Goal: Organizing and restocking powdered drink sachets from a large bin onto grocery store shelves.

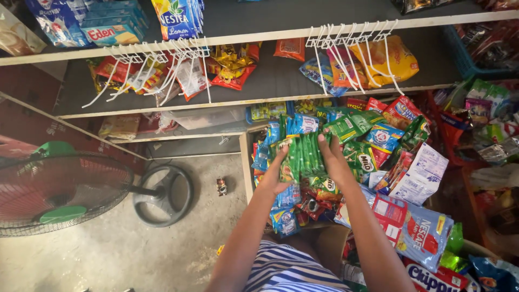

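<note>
Now both hands hold one bunch of green sachets [303, 157]; left hand [277, 176] and right hand [334, 162] are clamped on its sides, above the pile of packets [378, 157].

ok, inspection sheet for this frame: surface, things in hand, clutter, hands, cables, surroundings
Surface: wooden bin heaped with sachets; bare concrete floor beside it.
Things in hand: bundle of green sachet strips, held between both hands above the heap.
Clutter: loose drink and snack packets piled around; one small packet on the floor.
Hands: left hand grips the bundle's left edge; right hand presses its right side.
Cables: nothing seen.
Surroundings: shelves with white wire hooks, hanging packets, standing fan at left.
</note>
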